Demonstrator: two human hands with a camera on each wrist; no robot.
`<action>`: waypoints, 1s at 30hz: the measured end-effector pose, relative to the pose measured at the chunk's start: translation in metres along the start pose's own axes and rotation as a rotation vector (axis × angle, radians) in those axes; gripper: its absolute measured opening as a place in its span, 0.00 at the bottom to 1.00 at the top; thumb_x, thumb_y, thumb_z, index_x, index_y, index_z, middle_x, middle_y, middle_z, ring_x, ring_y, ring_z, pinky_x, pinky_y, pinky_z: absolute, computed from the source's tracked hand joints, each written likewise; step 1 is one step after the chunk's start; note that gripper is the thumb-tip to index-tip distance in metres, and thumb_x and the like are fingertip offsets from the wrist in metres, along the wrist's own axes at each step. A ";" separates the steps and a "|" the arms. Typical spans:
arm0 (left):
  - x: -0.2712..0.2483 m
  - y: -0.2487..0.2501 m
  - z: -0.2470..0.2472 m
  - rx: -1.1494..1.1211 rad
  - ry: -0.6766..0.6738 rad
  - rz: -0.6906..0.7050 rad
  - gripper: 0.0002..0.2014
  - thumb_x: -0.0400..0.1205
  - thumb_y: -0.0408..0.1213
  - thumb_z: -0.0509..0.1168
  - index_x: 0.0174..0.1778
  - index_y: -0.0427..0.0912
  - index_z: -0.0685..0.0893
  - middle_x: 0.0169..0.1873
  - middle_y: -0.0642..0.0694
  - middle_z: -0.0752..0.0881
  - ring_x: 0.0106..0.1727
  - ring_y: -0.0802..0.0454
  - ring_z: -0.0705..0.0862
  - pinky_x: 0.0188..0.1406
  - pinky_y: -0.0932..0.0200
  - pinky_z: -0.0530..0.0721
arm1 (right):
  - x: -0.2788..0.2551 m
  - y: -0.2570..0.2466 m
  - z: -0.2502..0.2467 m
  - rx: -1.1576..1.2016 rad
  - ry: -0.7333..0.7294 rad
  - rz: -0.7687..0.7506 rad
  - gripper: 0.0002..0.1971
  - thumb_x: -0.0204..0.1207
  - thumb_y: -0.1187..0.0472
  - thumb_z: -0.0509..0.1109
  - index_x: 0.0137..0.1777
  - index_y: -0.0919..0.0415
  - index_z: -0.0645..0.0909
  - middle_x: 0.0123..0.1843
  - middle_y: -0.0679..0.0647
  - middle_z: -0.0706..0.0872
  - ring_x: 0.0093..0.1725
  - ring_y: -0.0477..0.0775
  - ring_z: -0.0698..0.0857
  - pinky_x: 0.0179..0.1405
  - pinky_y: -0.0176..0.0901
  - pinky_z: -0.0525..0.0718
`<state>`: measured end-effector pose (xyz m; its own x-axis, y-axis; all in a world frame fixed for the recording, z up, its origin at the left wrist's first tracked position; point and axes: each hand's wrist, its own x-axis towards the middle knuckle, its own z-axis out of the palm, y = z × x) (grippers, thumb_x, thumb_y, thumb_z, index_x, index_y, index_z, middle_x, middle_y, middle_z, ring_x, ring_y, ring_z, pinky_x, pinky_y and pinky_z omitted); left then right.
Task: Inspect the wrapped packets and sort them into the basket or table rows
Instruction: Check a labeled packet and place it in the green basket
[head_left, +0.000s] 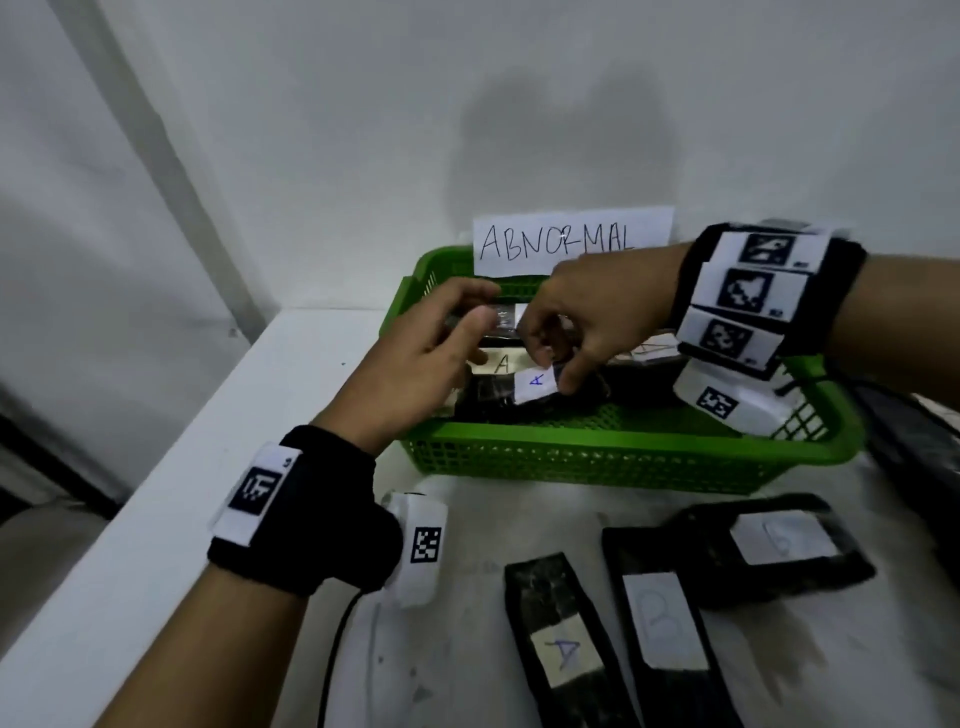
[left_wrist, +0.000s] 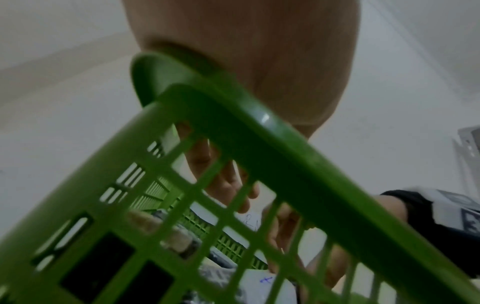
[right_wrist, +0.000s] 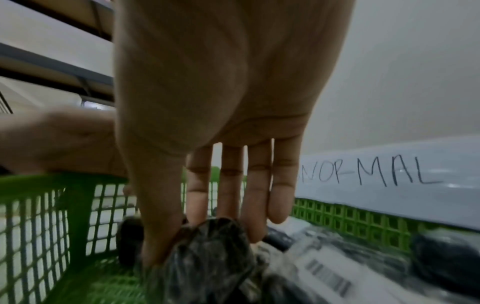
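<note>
1. Much was hard to read — the packets inside the green basket (head_left: 623, 457) lay overlapped under both hands, so their count could not be told, and in the left wrist view the basket's mesh wall filled most of the frame. The right wrist view cut the paper sign (head_left: 574, 240) down to "NORMAL"; the head view showed "ABNORMAL".
2. On the white surface (head_left: 467, 675) in front of the basket lay three dark wrapped packets: one labelled "A" (head_left: 563, 639), one with a faint label (head_left: 665, 634) just beside it, and a third (head_left: 779, 545) overlapping that one's far end.
3. The right hand (head_left: 597, 317) reached into the basket, thumb and fingers closed on the end of a dark crinkled packet (head_left: 524, 397) with a white "A" label — it rested low in the basket.
4. The left hand (head_left: 415, 358) hovered over the basket's left end with fingers loosely curved; whether it touched a packet could not be told.
</note>
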<state>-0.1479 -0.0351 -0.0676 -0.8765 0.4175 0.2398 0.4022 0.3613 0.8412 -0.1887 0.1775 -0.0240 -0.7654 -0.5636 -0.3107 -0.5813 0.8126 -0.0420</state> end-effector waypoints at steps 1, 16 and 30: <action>0.001 -0.001 0.001 0.018 -0.012 -0.006 0.12 0.90 0.43 0.57 0.68 0.54 0.78 0.59 0.55 0.87 0.47 0.58 0.88 0.44 0.56 0.86 | 0.005 0.001 0.005 -0.025 -0.004 -0.021 0.13 0.68 0.46 0.84 0.44 0.46 0.83 0.37 0.40 0.87 0.37 0.36 0.82 0.36 0.35 0.72; 0.003 0.004 0.006 0.291 -0.052 -0.002 0.10 0.89 0.45 0.60 0.61 0.55 0.84 0.49 0.58 0.89 0.43 0.68 0.83 0.37 0.71 0.75 | -0.011 0.004 0.025 -0.087 0.048 -0.051 0.15 0.74 0.41 0.77 0.53 0.48 0.88 0.46 0.42 0.89 0.47 0.47 0.86 0.49 0.44 0.84; -0.042 0.106 0.070 0.278 -0.010 0.242 0.06 0.85 0.44 0.66 0.52 0.51 0.87 0.41 0.58 0.87 0.42 0.59 0.86 0.43 0.60 0.85 | -0.167 -0.016 -0.041 -0.016 0.432 0.254 0.10 0.79 0.44 0.72 0.55 0.45 0.88 0.44 0.36 0.86 0.40 0.32 0.81 0.46 0.42 0.73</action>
<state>-0.0496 0.0439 -0.0219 -0.7450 0.5265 0.4096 0.6554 0.4630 0.5967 -0.0629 0.2523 0.0672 -0.9258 -0.3609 0.1123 -0.3632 0.9317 -0.0002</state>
